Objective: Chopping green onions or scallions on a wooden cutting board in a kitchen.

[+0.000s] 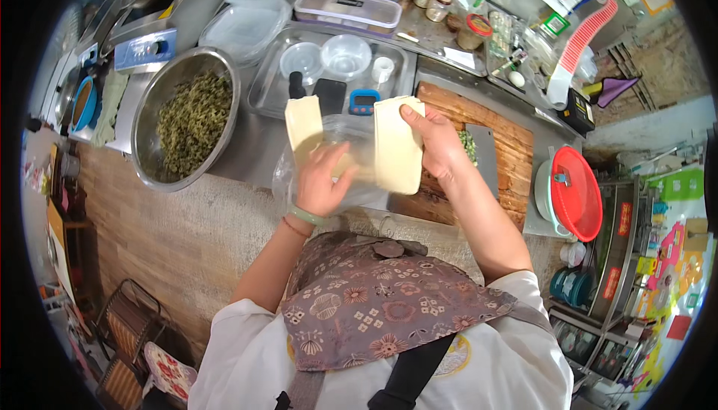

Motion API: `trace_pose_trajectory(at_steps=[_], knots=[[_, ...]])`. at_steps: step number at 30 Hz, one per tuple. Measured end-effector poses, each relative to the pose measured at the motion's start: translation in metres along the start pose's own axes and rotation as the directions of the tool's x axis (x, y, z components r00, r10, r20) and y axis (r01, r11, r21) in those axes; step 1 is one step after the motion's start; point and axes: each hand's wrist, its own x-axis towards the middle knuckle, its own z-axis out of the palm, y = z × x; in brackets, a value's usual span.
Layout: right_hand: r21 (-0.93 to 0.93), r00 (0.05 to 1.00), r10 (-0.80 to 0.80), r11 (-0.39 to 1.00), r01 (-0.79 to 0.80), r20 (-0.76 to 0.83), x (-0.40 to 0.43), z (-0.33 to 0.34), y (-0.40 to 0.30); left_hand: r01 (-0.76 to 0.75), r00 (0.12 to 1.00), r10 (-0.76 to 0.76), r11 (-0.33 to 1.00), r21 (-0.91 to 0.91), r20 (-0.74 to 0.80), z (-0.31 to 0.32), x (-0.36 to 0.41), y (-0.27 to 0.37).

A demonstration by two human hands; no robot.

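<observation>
My right hand [440, 140] grips a stack of thin, pale yellow rectangular sheets [397, 146], its thumb on the near face. My left hand [322, 180], with a pale green bangle at the wrist, is blurred. It overlaps the lower part of a second pale yellow piece [304, 121]; whether its fingers hold that piece is hard to see. Between and below the hands lies a clear plastic bag [350, 126] at the counter's front edge, partly hidden by them.
At left stands a steel bowl [229, 124] of chopped dark green filling [193, 124]. A metal tray [258, 87] behind holds clear bowls [346, 56] and a blue timer [364, 101]. At right, a wooden board [513, 146] carries a grey blade [482, 154] and chopped greens [467, 146]; beyond is a red basin [578, 194].
</observation>
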Motion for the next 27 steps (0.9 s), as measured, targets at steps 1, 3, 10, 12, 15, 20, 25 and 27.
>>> trace_pose_trajectory(at_steps=[1, 3, 10, 12, 15, 20, 25, 27], knots=[[0.058, 1.0, -0.025, 0.998, 0.026, -0.018, -0.013, 0.004, -0.002, 0.051, 0.999, -0.045, 0.974, -0.219, 0.031, 0.003, 0.005, 0.018], [0.121, 0.998, -0.063, 0.991, 0.065, -0.024, -0.046, 0.012, -0.012, 0.158, 0.98, -0.087, 0.884, -0.441, 0.177, 0.008, 0.012, 0.047], [-0.373, 0.706, -0.368, 0.652, 0.66, 0.605, -0.136, -0.052, -0.075, 0.002, 0.759, 0.425, 0.757, -0.654, 0.494, 0.011, 0.053, 0.149], [-0.378, 0.735, -0.417, 0.66, 0.649, 0.534, -0.144, -0.089, -0.067, -0.087, 0.724, 0.579, 0.617, -0.782, 0.376, 0.034, 0.055, 0.166], [-0.406, 0.758, -0.507, 0.642, 0.65, 0.411, -0.159, -0.126, -0.066, -0.216, 0.62, 0.774, 0.325, -0.92, 0.128, 0.061, 0.067, 0.189], [-0.459, 0.728, -0.637, 0.583, 0.671, 0.254, -0.185, -0.172, -0.083, -0.212, 0.598, 0.79, 0.316, -0.925, 0.133, 0.103, 0.074, 0.229], [-0.516, 0.671, -0.731, 0.531, 0.672, 0.122, -0.217, -0.207, -0.101, 0.176, 0.792, 0.307, 0.713, -0.679, 0.528, 0.138, 0.048, 0.238], [-0.679, 0.851, -0.515, 0.661, 0.319, -0.102, -0.174, -0.29, -0.082, 0.408, 0.867, -0.095, 0.698, -0.589, 0.489, 0.155, 0.062, 0.233]])
